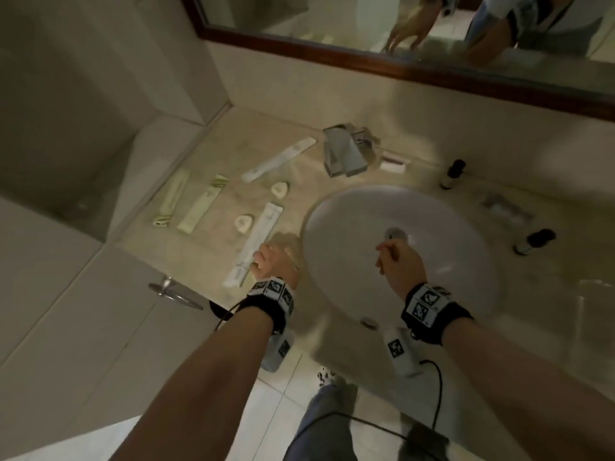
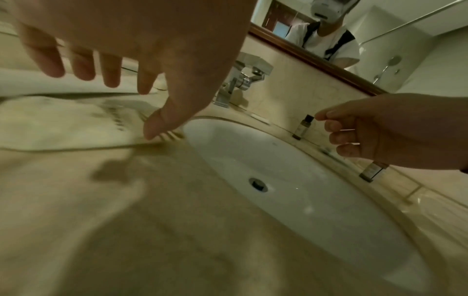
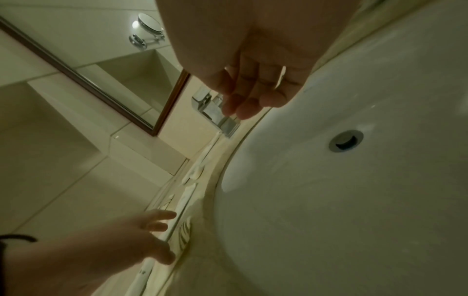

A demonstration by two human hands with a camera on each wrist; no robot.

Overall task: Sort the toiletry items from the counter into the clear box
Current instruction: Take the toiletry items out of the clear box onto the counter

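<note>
Left hand (image 1: 266, 261) at frame centre-left, fingers spread, thumb touching long white packet (image 1: 258, 242). Right hand (image 1: 397, 261) centre-right above sink (image 1: 466, 261), fingers loosely curled, holding nothing.

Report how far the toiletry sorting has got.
Done: nothing visible; no clear box shows in any view. In hand: the left hand reaches with straight fingers onto the long white packet beside the sink; the right hand hovers empty over the basin. Left: the other packets, two soaps and two small bottles all lie on the counter.
</note>
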